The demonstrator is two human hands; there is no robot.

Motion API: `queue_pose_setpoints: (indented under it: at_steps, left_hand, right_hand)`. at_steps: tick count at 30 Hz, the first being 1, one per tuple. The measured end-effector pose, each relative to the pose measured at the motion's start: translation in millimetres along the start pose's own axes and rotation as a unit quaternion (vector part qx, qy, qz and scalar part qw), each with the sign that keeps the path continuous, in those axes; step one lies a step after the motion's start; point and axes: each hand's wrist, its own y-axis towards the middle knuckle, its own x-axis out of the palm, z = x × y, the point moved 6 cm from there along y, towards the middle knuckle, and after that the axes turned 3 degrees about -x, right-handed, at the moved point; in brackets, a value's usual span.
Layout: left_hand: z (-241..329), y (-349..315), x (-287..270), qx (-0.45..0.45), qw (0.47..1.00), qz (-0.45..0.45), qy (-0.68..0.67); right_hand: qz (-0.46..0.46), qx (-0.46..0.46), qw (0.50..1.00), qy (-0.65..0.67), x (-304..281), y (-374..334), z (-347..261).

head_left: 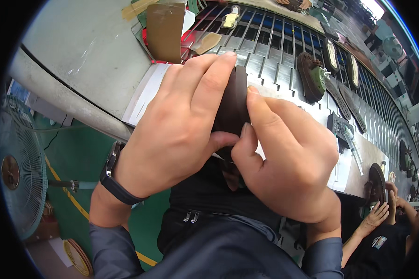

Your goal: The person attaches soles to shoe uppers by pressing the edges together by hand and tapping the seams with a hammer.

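Close in front of my body I hold a dark brown shoe [232,101] between both hands, its smooth edge facing up. Long fingers of my left hand [165,125] wrap over its left side, with the thumb pressed against the lower part. My right hand [288,153] is closed, its thumb and fingertips pinching at the right edge of the shoe. Both hands cover much of the shoe, so its lower end is mostly hidden. A black watch [111,172] is on my left wrist.
A slatted metal conveyor [265,58] carries a brown-and-green shoe [310,76] and loose dark soles [338,98]. Cardboard [165,32] stands beside a grey machine top [86,51]. A fan [21,167] is at left. At lower right, a co-worker's hands [376,218] hold a shoe [376,183].
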Motion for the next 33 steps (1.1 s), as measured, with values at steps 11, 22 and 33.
queue_pose_setpoints:
  at_steps: [11,22,33]
  left_hand:
    - [-53.5,-10.6,0.0,-0.010,0.998,0.003,-0.065]
    - [-99.0,-23.6,8.3,-0.080,0.988,-0.015,-0.128]
    - [-98.6,-25.2,10.0,-0.086,0.989,-0.002,-0.122]
  right_hand:
    - [-0.056,0.119,0.968,0.213,40.5,-13.3,37.5]
    - [-0.034,0.096,0.971,0.218,89.8,-16.4,49.2]
    - [-0.003,0.085,0.972,0.220,90.0,-14.2,45.1]
